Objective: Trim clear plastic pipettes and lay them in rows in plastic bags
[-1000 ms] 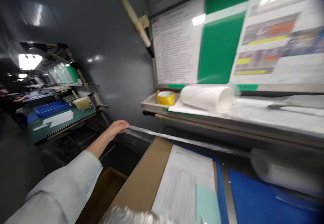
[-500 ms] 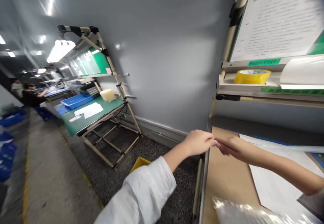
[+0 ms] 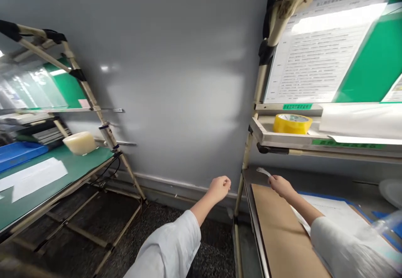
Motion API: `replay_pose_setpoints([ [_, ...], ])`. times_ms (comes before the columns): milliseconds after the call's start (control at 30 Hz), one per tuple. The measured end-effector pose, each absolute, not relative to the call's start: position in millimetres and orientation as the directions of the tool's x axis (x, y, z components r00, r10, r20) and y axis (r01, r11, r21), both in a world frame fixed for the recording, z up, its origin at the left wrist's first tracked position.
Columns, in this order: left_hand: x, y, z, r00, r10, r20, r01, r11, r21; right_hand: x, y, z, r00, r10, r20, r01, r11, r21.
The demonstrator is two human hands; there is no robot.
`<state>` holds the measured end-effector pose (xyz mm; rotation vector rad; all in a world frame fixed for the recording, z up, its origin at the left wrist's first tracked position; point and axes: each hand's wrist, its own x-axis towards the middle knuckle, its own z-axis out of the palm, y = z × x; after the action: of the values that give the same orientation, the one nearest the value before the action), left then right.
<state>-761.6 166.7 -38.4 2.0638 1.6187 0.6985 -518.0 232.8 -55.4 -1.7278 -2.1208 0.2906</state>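
My left hand [image 3: 219, 189] is in the air in front of the wall, left of the bench edge. Its fingers are curled closed; nothing sticks out, and the inside of the fist is hidden. Over the bench on the right, my right hand [image 3: 282, 186] is closed on one end of a thin whitish strip [image 3: 264, 171], whose other end points left toward the bench corner. Below that hand lies a flat brown cardboard sheet [image 3: 276, 232]. White paper sheets [image 3: 333, 211] lie beside it, partly behind my right forearm. Clear plastic [image 3: 361, 257] blurs at the lower right.
A shelf [image 3: 270, 139] above the bench carries a yellow tape roll [image 3: 292, 124] and white paper. Left stands a green-topped table [image 3: 78, 165] with a blue tray [image 3: 19, 154], papers and a cream-coloured roll [image 3: 81, 143]. A grey wall [image 3: 176, 85] rises between the two workstations.
My hands have come apart from where they met at the bench edge. The left moved left, and a whitish strip now shows in the right. The view has swung right.
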Motion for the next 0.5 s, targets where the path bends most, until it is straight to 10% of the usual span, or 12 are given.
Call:
replay_pose_setpoints([
  [267,-732,367,-84,0.528,0.797,0.292,0.577,-0.590,0.565,-521,394,-96,-0.187,0.982,-0.003,0.888,0.167,-0.429],
  [500,-712,445,-128,0.585,0.806,0.091,0.623,-0.519,0.585,-525,445,-112,-0.301,0.953,-0.015,0.835,0.256,-0.487],
])
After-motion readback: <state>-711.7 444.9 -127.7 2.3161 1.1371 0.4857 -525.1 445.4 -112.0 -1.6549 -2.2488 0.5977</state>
